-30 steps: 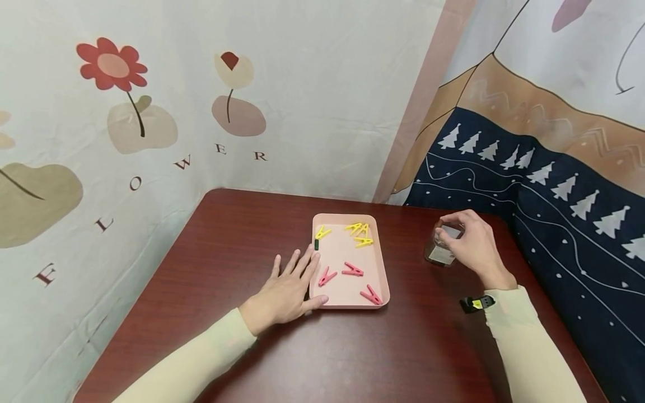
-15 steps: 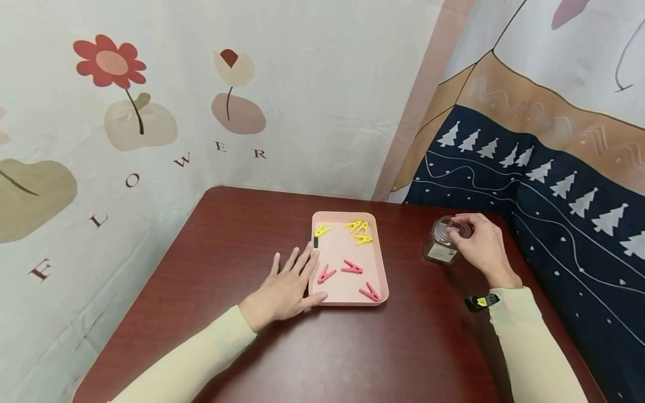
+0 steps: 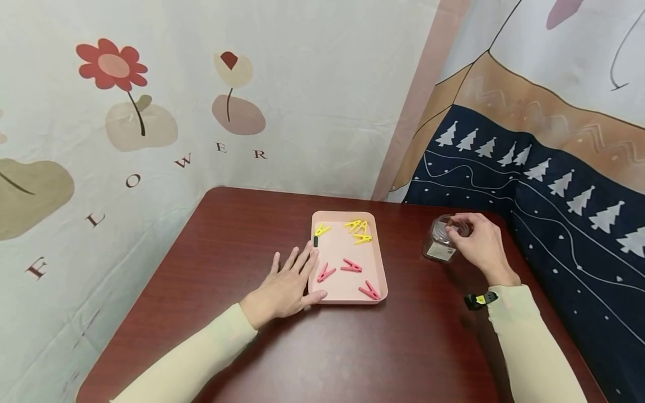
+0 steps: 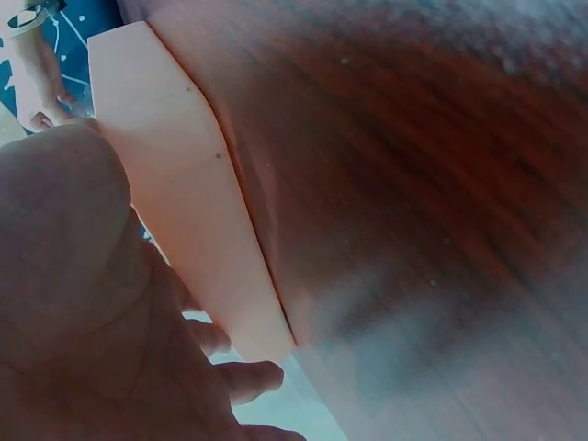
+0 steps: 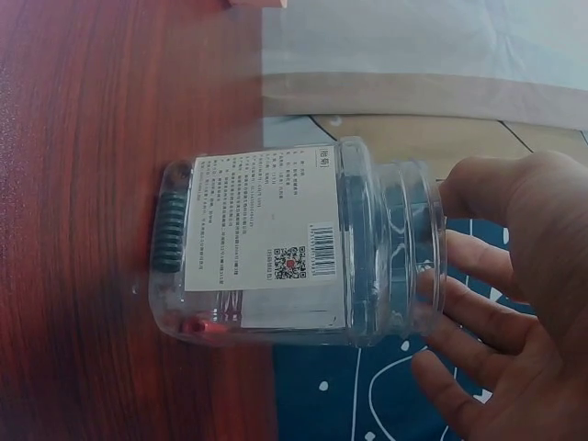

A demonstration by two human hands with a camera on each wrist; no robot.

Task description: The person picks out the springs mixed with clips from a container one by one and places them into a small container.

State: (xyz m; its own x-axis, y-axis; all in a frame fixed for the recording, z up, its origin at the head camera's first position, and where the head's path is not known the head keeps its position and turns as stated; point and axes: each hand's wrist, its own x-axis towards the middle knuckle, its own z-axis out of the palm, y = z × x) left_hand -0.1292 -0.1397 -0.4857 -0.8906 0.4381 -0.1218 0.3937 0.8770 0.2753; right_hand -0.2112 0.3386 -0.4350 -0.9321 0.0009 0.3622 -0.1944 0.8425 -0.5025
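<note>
My left hand (image 3: pixel 287 288) lies spread over the left edge of the pink tray (image 3: pixel 347 257), its fingers straight. Yellow clothespins (image 3: pixel 359 228) lie near the tray's far end and pink clothespins (image 3: pixel 351 265) toward its near end. A small dark green piece (image 3: pixel 316 241) stands out by the left rim. My right hand (image 3: pixel 476 238) is at the mouth of a clear jar (image 5: pixel 257 248), thumb and fingers right at the rim; I cannot tell whether they pinch anything. Inside the jar lie a ribbed green piece (image 5: pixel 170 231) and something red (image 5: pixel 202 326).
The dark red-brown table (image 3: pixel 242 235) carries tray and jar, with the jar to the tray's right. A white printed curtain (image 3: pixel 302 101) stands behind, and a navy tree-patterned cloth (image 3: pixel 554 246) hangs along the right side.
My right hand has shifted slightly right across the jar's mouth, uncovering more of the opening, then stays there. My left hand keeps its place on the tray. The whole view shifts slightly.
</note>
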